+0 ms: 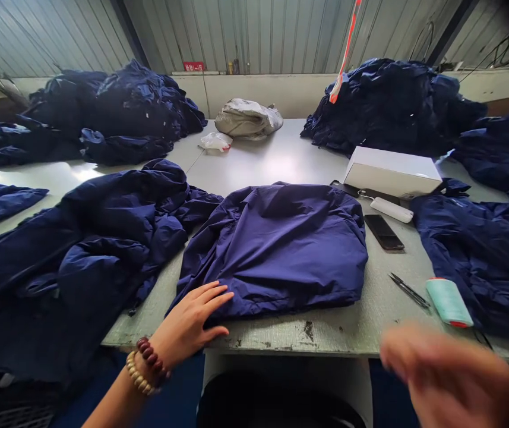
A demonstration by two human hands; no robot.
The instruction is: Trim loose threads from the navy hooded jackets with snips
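A folded navy garment (276,249) lies on the grey table (276,157) in front of me. My left hand (189,324), with bead bracelets on the wrist, rests flat on its near left corner, fingers stretched out. My right hand (450,374) is low at the right, in front of the table edge, smeared by motion; its fingers cannot be made out and nothing shows in it.
Heaps of navy garments lie at the left (85,249), back left (116,113), back right (388,104) and right (486,249). Right of the folded piece sit a white box (392,171), a phone (384,232), snips (409,290) and a mint thread cone (449,302). A grey bag (247,119) lies at the back.
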